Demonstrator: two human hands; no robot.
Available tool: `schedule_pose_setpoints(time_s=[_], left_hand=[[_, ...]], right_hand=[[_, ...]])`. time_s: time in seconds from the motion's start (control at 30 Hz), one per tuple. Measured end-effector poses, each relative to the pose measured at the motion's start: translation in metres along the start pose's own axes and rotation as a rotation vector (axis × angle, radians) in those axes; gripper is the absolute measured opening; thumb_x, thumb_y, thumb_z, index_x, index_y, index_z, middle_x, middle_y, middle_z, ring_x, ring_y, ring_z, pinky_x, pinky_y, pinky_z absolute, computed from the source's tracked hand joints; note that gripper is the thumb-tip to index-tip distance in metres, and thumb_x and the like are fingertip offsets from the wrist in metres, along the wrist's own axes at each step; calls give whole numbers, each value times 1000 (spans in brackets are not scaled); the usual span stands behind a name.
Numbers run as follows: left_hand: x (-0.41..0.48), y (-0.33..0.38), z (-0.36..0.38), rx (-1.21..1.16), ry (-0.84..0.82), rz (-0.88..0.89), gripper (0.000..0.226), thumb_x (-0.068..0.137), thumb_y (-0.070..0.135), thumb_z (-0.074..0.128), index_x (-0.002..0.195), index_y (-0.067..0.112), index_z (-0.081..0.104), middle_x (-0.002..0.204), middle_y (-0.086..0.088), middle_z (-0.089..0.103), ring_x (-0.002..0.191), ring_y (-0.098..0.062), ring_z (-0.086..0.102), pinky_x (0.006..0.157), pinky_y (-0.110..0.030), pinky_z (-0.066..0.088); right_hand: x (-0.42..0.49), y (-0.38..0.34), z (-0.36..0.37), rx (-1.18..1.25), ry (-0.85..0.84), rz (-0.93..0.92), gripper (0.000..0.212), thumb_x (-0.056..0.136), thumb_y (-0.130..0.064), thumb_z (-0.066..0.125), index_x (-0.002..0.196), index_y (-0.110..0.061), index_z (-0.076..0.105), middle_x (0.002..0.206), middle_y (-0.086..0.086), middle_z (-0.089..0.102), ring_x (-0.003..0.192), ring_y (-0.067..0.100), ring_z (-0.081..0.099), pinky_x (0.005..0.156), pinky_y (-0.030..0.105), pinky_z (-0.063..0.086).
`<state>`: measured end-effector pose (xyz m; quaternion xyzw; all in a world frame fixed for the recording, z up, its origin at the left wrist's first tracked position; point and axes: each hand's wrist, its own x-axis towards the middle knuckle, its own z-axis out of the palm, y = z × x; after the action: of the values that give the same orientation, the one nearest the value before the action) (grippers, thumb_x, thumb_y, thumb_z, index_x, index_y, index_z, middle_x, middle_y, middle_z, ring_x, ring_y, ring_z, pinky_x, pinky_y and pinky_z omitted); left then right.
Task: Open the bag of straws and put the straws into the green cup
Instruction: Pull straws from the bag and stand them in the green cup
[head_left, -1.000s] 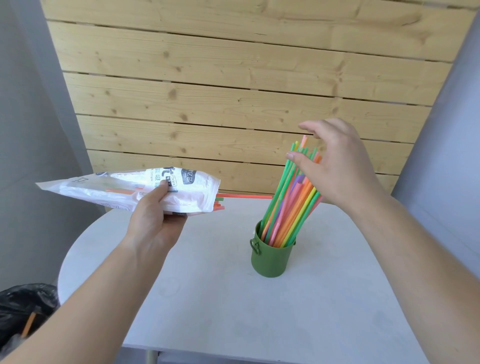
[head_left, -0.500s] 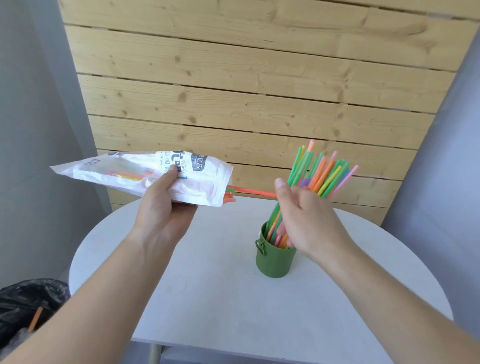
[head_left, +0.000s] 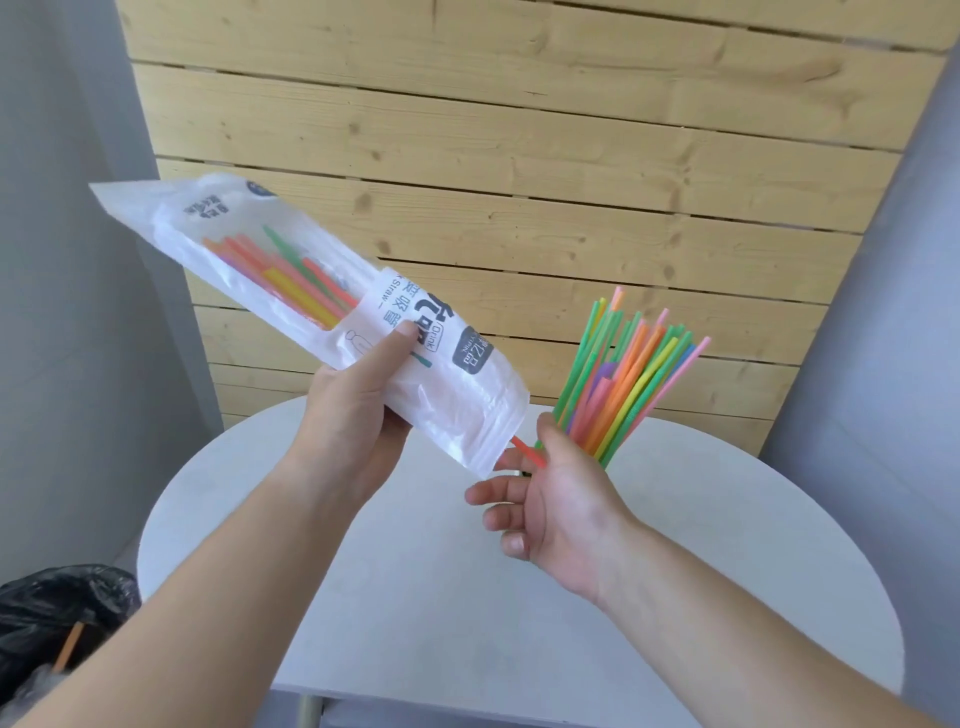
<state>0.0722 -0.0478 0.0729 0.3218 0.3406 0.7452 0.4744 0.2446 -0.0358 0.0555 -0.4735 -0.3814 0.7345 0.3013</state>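
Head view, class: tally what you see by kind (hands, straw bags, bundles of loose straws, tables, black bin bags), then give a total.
Hands: 2, left hand and right hand
Straw bags: 1
Bundles of loose straws: 1
Tables: 1
Black bin bags: 1
Total: 6

Both bare forearms are stretched forward. The left hand (head_left: 356, 415) is raised and wrapped around a straw bag (head_left: 467, 405), thumb laid on top. The right hand (head_left: 558, 493) is turned palm-inward, fingers loosely spread; whether the orange straw (head_left: 524, 451) is pinched cannot be told.
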Motion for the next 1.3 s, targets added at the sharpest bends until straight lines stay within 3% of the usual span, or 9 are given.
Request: schedule_pose_setpoints(time_s=[0.13,0.4,0.5,0.63,0.83,1.03,1.17,1.3], left_hand=[[-3,-3,3,30,-37,1,42,102,12,60,138,-9,54,122,-20,67,115,-37,67,106,-55,49],[0,-4,0,-1,0,-58,44,102,17,62,140,-3,57,130,-20,69,127,-42,63,106,-52,52],[2,-7,-2,-23,53,-93,45,101,19,63,140,-3,58,131,-19,69,123,-39,66,97,-47,57],[4,-11,-5,-128,130,-148,44,100,16,65,140,1,60,135,-16,69,124,-32,67,100,-46,57],[7,-19,-5,-261,250,-207,34,101,8,62,135,3,62,123,-9,75,101,-22,77,79,-37,65],[7,-23,-4,-309,294,-244,21,101,5,62,121,6,66,128,-9,74,111,-22,74,99,-44,58],[7,-24,-4,-310,324,-256,11,100,5,63,109,7,69,114,-6,78,88,-17,78,75,-36,66],[9,-25,-6,-309,328,-267,13,100,6,64,112,7,69,112,-6,77,91,-18,77,74,-36,66]], right_hand=[[3,0,1,80,-26,-26,52,102,-59,32,100,-12,56,57,8,61,40,18,45,34,18,25],[2,-5,-4,45,-10,-137,35,99,-42,52,76,-15,58,57,3,49,41,14,38,36,20,23],[1,-6,-4,-10,50,-224,32,99,-31,56,72,-13,56,55,2,48,42,13,38,37,20,23],[2,-7,-5,-70,107,-361,31,102,-27,54,76,-10,54,51,0,51,41,13,41,37,21,28],[0,-7,-6,-187,158,-564,21,97,-25,62,87,-7,61,60,4,56,41,14,44,38,22,32],[5,-7,-11,-368,275,-813,20,97,-26,63,84,-10,62,53,-14,57,45,4,52,48,22,41],[3,-4,-10,-354,242,-780,26,97,-35,62,86,-11,60,52,-3,54,42,16,45,42,24,37],[4,-6,-12,-380,238,-808,20,95,-27,65,86,-10,61,50,-1,55,40,16,45,40,22,36]])
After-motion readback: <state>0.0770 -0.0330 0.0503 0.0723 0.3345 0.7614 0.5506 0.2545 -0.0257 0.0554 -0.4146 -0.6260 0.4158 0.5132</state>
